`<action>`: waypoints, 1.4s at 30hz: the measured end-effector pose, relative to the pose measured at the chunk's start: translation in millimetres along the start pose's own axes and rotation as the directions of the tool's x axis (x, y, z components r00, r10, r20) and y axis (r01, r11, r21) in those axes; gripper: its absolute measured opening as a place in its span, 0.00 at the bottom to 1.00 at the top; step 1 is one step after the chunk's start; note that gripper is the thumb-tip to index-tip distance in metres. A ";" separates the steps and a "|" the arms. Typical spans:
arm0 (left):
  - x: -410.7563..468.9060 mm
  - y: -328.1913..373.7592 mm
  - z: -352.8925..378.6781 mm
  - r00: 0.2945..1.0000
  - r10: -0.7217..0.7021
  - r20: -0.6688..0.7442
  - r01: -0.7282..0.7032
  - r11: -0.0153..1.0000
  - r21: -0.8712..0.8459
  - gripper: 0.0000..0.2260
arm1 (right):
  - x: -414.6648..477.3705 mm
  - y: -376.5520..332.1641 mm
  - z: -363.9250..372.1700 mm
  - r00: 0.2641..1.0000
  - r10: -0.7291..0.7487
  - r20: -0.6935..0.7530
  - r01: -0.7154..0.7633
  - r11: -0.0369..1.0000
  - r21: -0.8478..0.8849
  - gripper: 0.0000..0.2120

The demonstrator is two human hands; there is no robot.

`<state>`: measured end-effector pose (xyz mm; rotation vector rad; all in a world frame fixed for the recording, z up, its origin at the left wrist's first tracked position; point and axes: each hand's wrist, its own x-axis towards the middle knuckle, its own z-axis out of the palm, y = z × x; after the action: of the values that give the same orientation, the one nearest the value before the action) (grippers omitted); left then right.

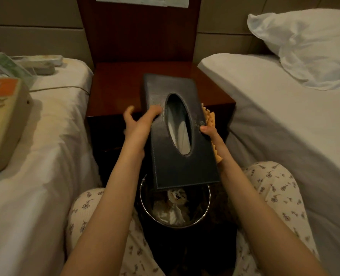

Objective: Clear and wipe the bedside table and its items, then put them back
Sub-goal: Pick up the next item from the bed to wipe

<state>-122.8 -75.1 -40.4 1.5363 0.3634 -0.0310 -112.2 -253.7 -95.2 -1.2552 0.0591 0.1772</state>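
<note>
A black leather tissue box [161,156] with an oval slot is held in the air in front of the dark wooden bedside table [115,90], above a waste bin. My left hand [139,124] supports its left side with the fingers partly spread. My right hand [209,132] grips its right edge with the thumb on top, and it also holds an orange cloth [211,118] pressed against the box's right side. The cloth is mostly hidden behind the box.
A beige telephone [1,120], a remote and a clear plastic stand lie on the left bed [45,156]. The right bed [284,116] carries a white pillow [308,46]. A round waste bin [205,212] with crumpled tissue stands between my knees.
</note>
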 end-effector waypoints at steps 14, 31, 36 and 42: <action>-27.3 0.5 53.6 0.946 0.186 0.267 -0.323 0.640 0.697 0.21 | 3.3 8.4 9.7 0.968 -0.243 -0.066 0.238 0.969 -0.069 0.29; -24.4 -14.4 50.8 0.874 0.336 0.351 -0.486 0.625 0.611 0.18 | 25.1 -44.8 26.6 0.851 -0.449 -0.271 0.372 0.881 -0.292 0.14; -18.2 -9.3 45.3 0.902 0.356 0.246 -0.428 0.653 0.625 0.18 | -1.0 -13.1 36.8 0.879 -0.422 -0.223 0.355 0.890 -0.288 0.15; -1.7 5.8 32.0 0.913 0.368 0.175 -0.387 0.650 0.654 0.18 | -18.0 12.8 53.9 0.920 -0.345 -0.188 0.297 0.924 -0.243 0.10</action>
<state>-116.2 -106.5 -34.6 2.3261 -0.0248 0.1652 -134.9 -200.6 -87.9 -1.4732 0.0302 -0.2556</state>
